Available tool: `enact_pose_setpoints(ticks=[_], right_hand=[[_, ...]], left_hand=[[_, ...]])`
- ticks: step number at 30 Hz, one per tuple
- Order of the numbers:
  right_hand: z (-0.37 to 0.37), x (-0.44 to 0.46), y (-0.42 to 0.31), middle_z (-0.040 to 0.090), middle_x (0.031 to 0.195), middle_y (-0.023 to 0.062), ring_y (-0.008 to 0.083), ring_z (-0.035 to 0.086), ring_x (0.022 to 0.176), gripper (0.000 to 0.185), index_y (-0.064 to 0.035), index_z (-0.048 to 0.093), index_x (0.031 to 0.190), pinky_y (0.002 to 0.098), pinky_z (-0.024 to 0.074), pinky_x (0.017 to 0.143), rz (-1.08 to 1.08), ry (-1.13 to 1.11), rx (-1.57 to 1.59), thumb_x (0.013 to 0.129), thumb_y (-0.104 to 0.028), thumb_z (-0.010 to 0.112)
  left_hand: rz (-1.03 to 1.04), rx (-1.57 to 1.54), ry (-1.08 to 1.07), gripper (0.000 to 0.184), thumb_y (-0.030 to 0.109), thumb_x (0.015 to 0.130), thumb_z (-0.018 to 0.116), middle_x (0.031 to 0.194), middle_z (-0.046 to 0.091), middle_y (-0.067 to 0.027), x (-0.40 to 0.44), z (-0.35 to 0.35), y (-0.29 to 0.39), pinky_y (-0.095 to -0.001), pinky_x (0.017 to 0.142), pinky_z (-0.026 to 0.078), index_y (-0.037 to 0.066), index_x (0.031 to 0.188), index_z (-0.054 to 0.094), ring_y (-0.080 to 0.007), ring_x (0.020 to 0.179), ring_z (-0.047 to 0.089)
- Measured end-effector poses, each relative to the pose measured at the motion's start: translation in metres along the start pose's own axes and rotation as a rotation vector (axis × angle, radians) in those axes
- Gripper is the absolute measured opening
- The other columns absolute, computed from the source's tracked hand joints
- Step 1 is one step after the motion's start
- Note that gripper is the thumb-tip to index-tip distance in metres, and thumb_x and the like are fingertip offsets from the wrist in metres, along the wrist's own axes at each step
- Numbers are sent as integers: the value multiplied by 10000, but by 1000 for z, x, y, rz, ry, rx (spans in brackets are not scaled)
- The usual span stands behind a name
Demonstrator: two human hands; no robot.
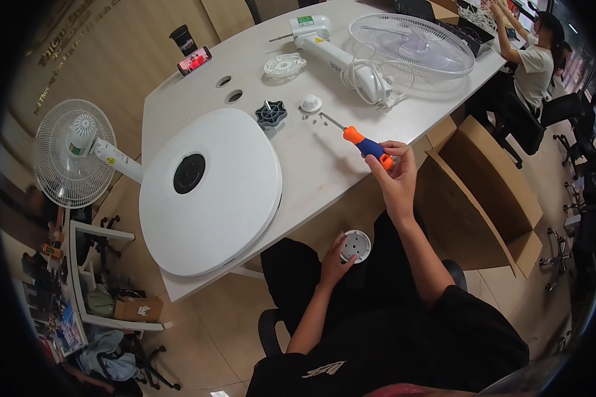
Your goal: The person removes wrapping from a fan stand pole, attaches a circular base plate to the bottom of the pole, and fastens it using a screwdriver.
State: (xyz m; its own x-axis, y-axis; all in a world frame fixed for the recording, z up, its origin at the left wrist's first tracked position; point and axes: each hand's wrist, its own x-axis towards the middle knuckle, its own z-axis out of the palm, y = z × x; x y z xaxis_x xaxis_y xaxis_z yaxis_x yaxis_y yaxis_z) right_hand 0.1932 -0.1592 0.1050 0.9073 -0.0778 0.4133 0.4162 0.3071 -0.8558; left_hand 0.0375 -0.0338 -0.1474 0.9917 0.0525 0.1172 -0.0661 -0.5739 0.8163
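Observation:
My right hand [399, 182] grips a screwdriver [363, 143] by the end of its orange and blue handle. The shaft points up and left over the table, its tip close to several small screws [316, 121]. Down at my lap, my left hand [338, 264] holds a round white plastic part [355, 246] with small holes in its face. Beyond the screws sits a small white knob-like cap [310, 103]. A dark grey star-shaped knob [271, 114] lies to its left.
A large white fan base [245, 178] covers the table's near left. A fan body with coiled cord [341, 59], a fan grille [410, 46], a round white part [285, 65] and a phone [195, 61] lie farther back. An open cardboard box [463, 205] stands right; another person [533, 59] sits beyond.

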Motion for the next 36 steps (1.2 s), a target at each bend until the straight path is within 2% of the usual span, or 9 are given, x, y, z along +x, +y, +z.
enact_pose_setpoints(ticks=[3,8,10,13,17,24,28,32,36], right_hand=[[-3,-1,-1,521,1210,121,119,628,937,313,-8,497,1083,221,547,771,-2,-4,23,894,-1,747],[-20,-11,-29,549,1177,127,157,616,997,275,-8,521,1136,287,560,835,-60,21,-39,926,10,697],[-35,-18,-46,574,1147,132,225,630,980,240,-2,529,1193,345,583,842,-99,-10,-140,987,-73,631],[-66,-36,-62,569,1216,195,242,619,973,221,-13,527,1215,365,558,773,-153,26,-205,1004,-67,569],[-95,-72,-77,567,1156,160,211,595,977,239,-34,527,1163,338,574,703,-35,-79,-149,946,-63,621],[-146,-140,-1,560,1154,149,186,594,981,216,-41,514,1124,320,599,703,269,-103,-298,939,-4,620],[-167,-169,42,568,1165,146,184,616,955,200,-36,514,1140,315,592,737,361,-53,-223,969,-21,616],[-173,-184,63,587,1148,143,201,642,853,197,-50,512,1152,322,568,755,389,-18,-192,990,-84,619],[-173,-191,73,593,1151,139,196,646,842,214,-51,507,1172,319,564,766,423,-22,-137,995,-84,623]], left_hand=[[-14,-10,1,654,284,848,784,1531,465,-147,0,-1,0,-407,1104,446,68,1410,527,-320,1373,501],[116,-42,74,652,259,835,786,1532,460,-179,-4,18,-33,-407,1129,416,59,1400,532,-338,1385,488],[68,-5,70,660,242,822,788,1534,458,-173,-5,17,-27,-407,1125,420,57,1400,532,-333,1388,484],[10,-38,39,665,238,818,784,1539,453,-148,-1,5,-13,-403,1111,436,60,1405,528,-336,1382,483],[-19,-34,39,675,250,817,780,1544,455,-108,-2,2,-5,-406,1081,469,79,1415,521,-338,1358,505],[-40,-27,28,714,244,787,789,1558,441,-74,-2,0,-3,-418,1043,507,109,1429,507,-321,1320,543],[-63,-40,-2,713,233,775,790,1565,431,-46,-2,-4,1,-418,1036,512,109,1420,514,-321,1313,548],[-34,-25,13,714,239,770,792,1572,420,-28,-3,-1,-4,-422,1032,514,110,1416,517,-324,1310,549],[-68,-60,-13,706,232,785,786,1576,419,-59,-4,-4,1,-401,1086,477,96,1428,527,-307,1347,528]])
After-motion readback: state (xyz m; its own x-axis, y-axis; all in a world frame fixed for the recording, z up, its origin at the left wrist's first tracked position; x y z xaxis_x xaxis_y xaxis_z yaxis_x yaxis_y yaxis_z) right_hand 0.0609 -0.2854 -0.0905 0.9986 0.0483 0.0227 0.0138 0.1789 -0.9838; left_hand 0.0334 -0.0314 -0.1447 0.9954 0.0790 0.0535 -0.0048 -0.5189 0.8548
